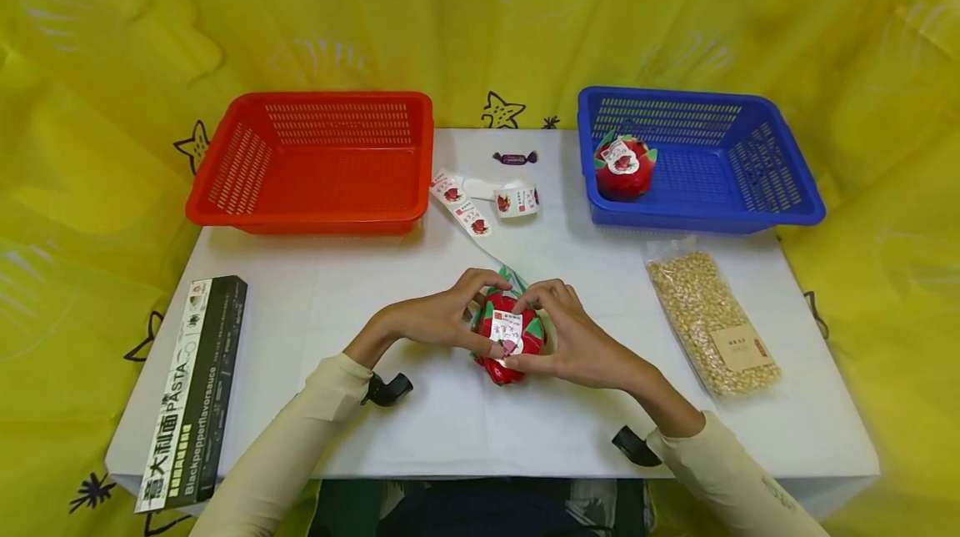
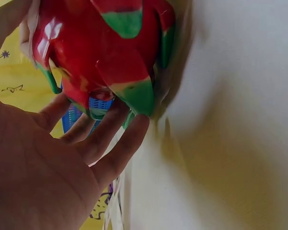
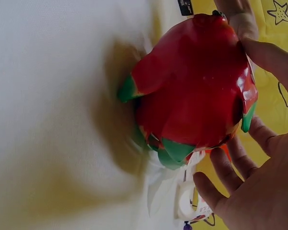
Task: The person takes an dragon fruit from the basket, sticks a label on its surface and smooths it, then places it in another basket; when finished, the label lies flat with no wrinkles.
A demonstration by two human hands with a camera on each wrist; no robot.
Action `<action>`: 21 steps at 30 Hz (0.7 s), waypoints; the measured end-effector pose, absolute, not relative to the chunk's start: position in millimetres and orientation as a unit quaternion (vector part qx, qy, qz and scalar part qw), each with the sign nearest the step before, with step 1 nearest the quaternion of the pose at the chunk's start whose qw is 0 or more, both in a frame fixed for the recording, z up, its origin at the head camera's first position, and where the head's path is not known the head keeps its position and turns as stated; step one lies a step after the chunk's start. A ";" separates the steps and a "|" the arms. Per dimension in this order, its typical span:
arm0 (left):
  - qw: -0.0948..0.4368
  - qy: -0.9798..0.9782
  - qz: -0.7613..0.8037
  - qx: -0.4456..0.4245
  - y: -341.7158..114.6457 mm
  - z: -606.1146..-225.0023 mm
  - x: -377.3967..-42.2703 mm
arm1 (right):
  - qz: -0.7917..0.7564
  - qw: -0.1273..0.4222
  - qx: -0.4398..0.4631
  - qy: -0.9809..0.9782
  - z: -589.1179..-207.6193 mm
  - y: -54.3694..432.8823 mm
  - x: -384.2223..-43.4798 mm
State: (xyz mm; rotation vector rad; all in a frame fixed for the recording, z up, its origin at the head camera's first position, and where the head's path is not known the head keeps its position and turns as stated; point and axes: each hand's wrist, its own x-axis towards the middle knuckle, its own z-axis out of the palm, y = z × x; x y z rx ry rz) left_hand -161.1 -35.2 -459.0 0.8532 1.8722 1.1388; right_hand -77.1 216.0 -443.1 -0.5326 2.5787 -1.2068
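A red dragon fruit [image 1: 531, 343] with green-tipped scales lies on the white table before me, a white label [image 1: 507, 326] on its upper side. My left hand [image 1: 442, 320] curls round its left side, thumb on the lower edge of the label. From the right, my right hand [image 1: 576, 343] arches over the fruit, with thumb and index finger at the label. In the left wrist view, fingertips touch a green scale at the end of the dragon fruit [image 2: 101, 52]. The right wrist view shows the smooth underside of the dragon fruit [image 3: 197, 81], right fingers bent beside it.
Behind stand a red basket [image 1: 315, 228] and a blue basket [image 1: 697, 222] holding another labelled dragon fruit [image 1: 626, 174]. Between them lie a label roll [image 1: 517, 202], its loose strip [image 1: 459, 202] and a wrapped candy [image 1: 515, 158]. A pasta box [image 1: 191, 395] lies left, a bag of corn kernels [image 1: 705, 303] right.
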 end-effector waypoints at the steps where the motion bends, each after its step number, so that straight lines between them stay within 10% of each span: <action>1: 0.384 0.736 0.445 0.337 -35.3 -459.0 -160.4 | -0.415 0.116 -0.185 0.883 -443.3 216.0 -76.6; 21: 0.363 0.736 0.452 0.351 -39.5 -468.0 -165.0 | -0.448 0.078 -0.206 0.867 -453.8 221.3 -74.1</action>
